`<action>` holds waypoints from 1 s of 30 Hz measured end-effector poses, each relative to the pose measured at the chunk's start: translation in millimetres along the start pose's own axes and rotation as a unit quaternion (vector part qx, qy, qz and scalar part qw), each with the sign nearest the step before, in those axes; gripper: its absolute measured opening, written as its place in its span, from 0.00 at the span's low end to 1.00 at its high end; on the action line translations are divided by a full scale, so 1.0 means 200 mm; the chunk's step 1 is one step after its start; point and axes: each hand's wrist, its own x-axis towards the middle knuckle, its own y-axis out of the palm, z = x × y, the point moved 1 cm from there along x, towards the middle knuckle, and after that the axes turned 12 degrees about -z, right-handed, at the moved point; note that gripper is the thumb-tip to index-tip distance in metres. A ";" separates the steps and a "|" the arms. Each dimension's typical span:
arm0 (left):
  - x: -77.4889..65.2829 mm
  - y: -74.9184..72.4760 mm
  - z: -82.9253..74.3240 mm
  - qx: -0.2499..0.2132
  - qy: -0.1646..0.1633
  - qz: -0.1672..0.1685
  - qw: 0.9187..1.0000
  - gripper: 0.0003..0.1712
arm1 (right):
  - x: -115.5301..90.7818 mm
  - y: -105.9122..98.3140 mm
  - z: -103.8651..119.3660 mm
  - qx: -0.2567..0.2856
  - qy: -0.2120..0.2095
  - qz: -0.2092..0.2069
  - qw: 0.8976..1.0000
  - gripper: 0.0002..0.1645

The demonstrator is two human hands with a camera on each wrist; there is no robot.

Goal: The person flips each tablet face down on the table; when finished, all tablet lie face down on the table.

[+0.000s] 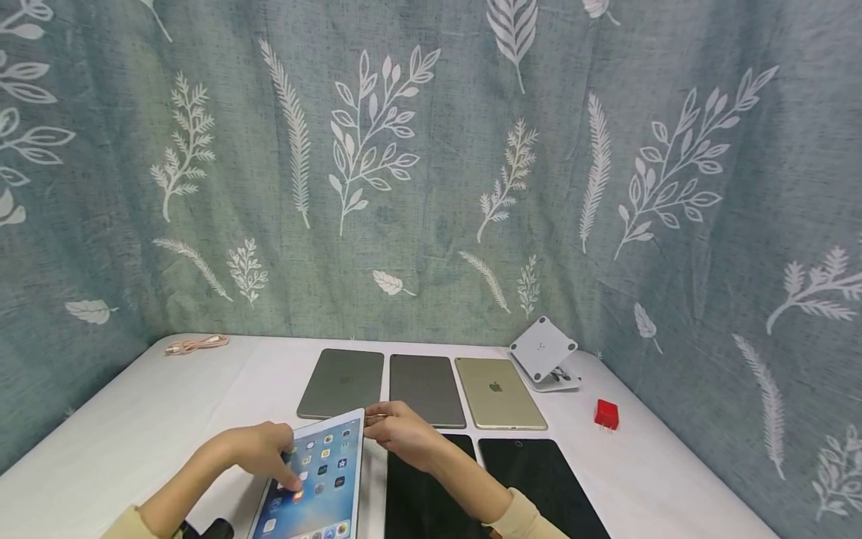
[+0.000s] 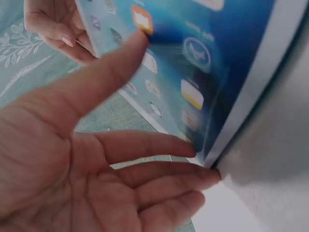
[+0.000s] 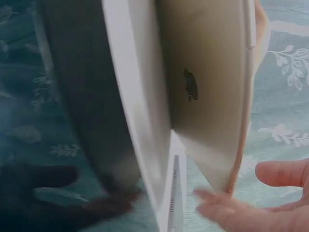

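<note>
A white-bordered tablet [image 1: 316, 479] with a lit screen of app icons is tilted up from the white table, its gold back with an apple logo [image 3: 190, 84] showing in the right wrist view. My left hand [image 1: 259, 453] holds it at the left side: the thumb [image 2: 130, 50] lies on the screen and the fingertips meet the edge at a corner. At the far right corner is my right hand [image 1: 404, 434], its fingers at the tablet's edge and its thumb [image 3: 280, 173] apart from it. Those fingertips look blurred in the right wrist view.
Two dark grey tablets [image 1: 345, 383] and a gold one [image 1: 501, 393] lie face down behind. Two black-screened tablets [image 1: 539, 479] lie front right, one partly under my right forearm. A silver stand [image 1: 544, 352], red charger plug [image 1: 606, 414] and coiled cable [image 1: 197, 344] sit near the edges.
</note>
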 end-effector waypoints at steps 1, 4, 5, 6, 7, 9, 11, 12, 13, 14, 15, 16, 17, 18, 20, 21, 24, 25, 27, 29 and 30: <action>0.00 0.00 0.00 -0.010 0.004 0.004 1.000 0.27 | -0.01 0.00 0.01 0.012 -0.003 0.003 1.000 0.31; -0.01 -0.01 0.00 -0.042 0.014 0.018 0.999 0.25 | -0.02 -0.01 0.04 0.041 -0.014 0.013 0.999 0.35; -0.01 -0.01 0.00 -0.056 0.018 0.024 0.998 0.24 | -0.03 -0.01 0.05 0.047 -0.019 0.016 0.999 0.36; -0.01 -0.01 -0.01 -0.071 0.027 0.030 0.997 0.21 | -0.03 -0.01 0.06 0.052 -0.024 0.018 0.998 0.37; -0.01 -0.01 -0.01 -0.088 0.036 0.036 0.995 0.19 | -0.04 -0.01 0.07 0.054 -0.030 0.021 0.998 0.37; 0.00 0.00 -0.01 -0.125 0.062 0.055 0.989 0.18 | -0.04 -0.01 0.09 0.052 -0.042 0.026 0.997 0.38; 0.01 0.00 0.00 -0.168 0.096 0.075 0.978 0.19 | -0.05 -0.01 0.10 0.050 -0.055 0.031 0.997 0.38; 0.01 0.01 0.00 -0.186 0.113 0.085 0.972 0.20 | -0.06 -0.02 0.11 0.047 -0.061 0.034 0.996 0.38; 0.02 0.01 0.00 -0.206 0.127 0.095 0.966 0.19 | -0.06 -0.02 0.12 0.043 -0.067 0.036 0.996 0.38; 0.02 0.01 0.00 -0.225 0.138 0.105 0.959 0.18 | -0.06 -0.02 0.13 0.041 -0.073 0.038 0.996 0.38; 0.02 0.02 0.00 -0.240 0.146 0.111 0.953 0.17 | -0.07 -0.02 0.14 0.039 -0.078 0.039 0.995 0.38; 0.03 0.02 0.00 -0.256 0.151 0.118 0.947 0.18 | -0.07 -0.02 0.14 0.036 -0.084 0.041 0.995 0.37; 0.03 0.03 -0.01 -0.269 0.155 0.121 0.943 0.19 | -0.07 -0.02 0.15 0.031 -0.089 0.043 0.995 0.36; 0.03 0.03 -0.01 -0.278 0.155 0.122 0.940 0.21 | -0.08 -0.02 0.15 0.026 -0.094 0.045 0.994 0.35; 0.03 0.04 -0.01 -0.290 0.150 0.121 0.937 0.24 | -0.08 -0.01 0.16 0.015 -0.107 0.051 0.993 0.32; 0.03 0.04 -0.02 -0.292 0.147 0.119 0.938 0.25 | -0.08 -0.01 0.17 0.012 -0.112 0.055 0.992 0.31; 0.03 0.04 -0.02 -0.288 0.141 0.110 0.941 0.28 | -0.09 -0.01 0.17 0.004 -0.121 0.061 0.991 0.28; 0.03 0.04 -0.01 -0.290 0.138 0.110 0.940 0.29 | -0.09 0.00 0.16 0.000 -0.124 0.063 0.990 0.27; 0.03 0.02 -0.01 -0.295 0.138 0.107 0.939 0.30 | -0.09 0.01 0.16 -0.002 -0.126 0.062 0.990 0.28; 0.03 -0.02 -0.01 -0.308 0.138 0.105 0.935 0.31 | -0.09 0.02 0.16 -0.006 -0.128 0.062 0.990 0.29; 0.02 -0.04 -0.02 -0.313 0.139 0.102 0.934 0.31 | -0.09 0.02 0.16 -0.006 -0.129 0.061 0.990 0.29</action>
